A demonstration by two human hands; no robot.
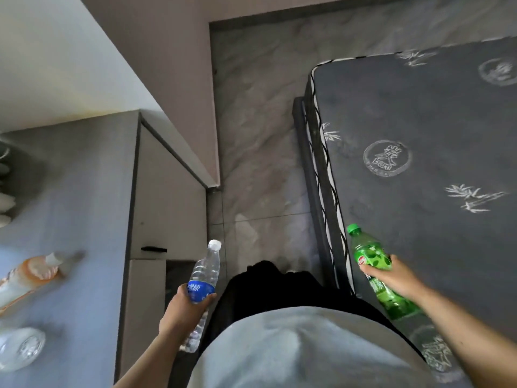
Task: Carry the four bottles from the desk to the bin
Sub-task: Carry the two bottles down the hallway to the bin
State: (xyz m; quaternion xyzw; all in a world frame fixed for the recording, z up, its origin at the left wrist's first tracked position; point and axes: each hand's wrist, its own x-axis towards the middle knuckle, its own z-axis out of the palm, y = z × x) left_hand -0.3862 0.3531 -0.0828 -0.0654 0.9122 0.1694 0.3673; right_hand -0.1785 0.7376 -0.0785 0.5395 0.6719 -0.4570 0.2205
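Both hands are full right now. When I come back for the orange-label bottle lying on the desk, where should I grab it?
Probably round the middle of the orange-label bottle, over the label, coming down from above. It lies on its side on the desk, cap pointing away toward the desk's far right, so the broad body faces up, while the neck looks narrow. The view is blurred there.

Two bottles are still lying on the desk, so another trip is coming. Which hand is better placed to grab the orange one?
Left, probably. The left hand is beside the desk, where the orange bottle lies; the right hand is over the mattress. Both hands hold bottles, though.
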